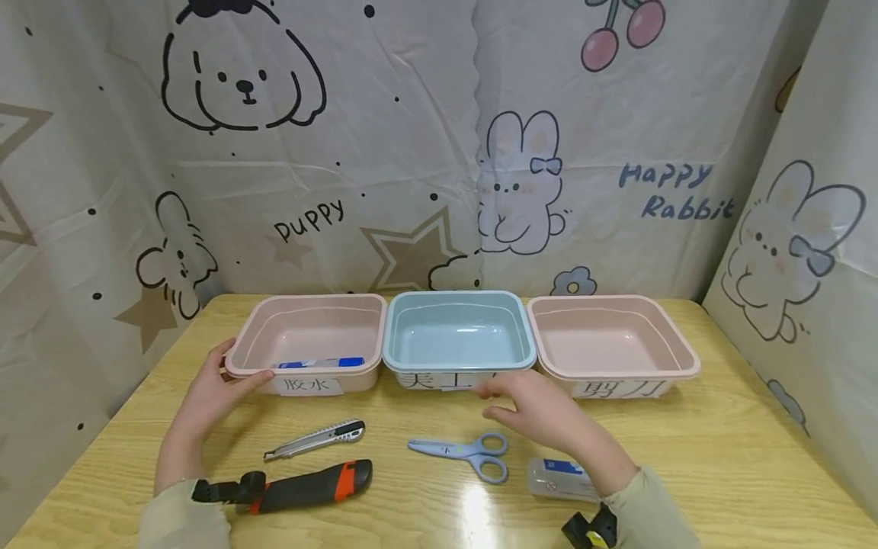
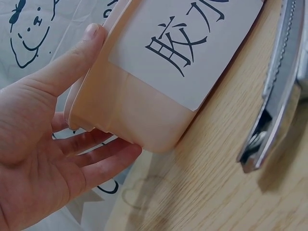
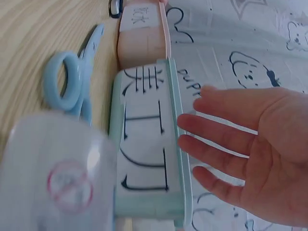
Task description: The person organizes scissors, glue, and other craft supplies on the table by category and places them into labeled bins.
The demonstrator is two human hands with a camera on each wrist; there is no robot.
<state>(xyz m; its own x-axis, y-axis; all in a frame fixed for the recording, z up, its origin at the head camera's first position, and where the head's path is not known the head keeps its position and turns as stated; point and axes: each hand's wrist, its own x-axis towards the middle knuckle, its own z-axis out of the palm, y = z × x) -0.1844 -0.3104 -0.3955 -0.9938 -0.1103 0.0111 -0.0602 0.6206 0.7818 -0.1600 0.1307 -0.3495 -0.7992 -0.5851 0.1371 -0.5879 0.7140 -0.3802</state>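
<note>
My left hand (image 1: pixel 214 393) holds the left corner of a pink bin (image 1: pixel 322 374), thumb on the rim and fingers round the side in the left wrist view. Inside that bin lies a clear glue tube with blue ends (image 1: pixel 353 362). Fingers extended and slightly bent, my right hand (image 1: pixel 538 408) hovers at the front of the blue bin (image 1: pixel 459 372), holding nothing. Light-blue scissors (image 1: pixel 466 451) lie just below it. Under the right forearm is a clear glue bottle (image 1: pixel 552 482) with a blue label, partly hidden.
A second pink bin (image 1: pixel 617 376) stands at the right end of the row. A silver utility knife (image 1: pixel 315 440) and a black-and-orange utility knife (image 1: pixel 312 488) lie at the front left of the wooden table (image 1: pixel 411 526). A printed curtain (image 1: pixel 384 152) hangs behind.
</note>
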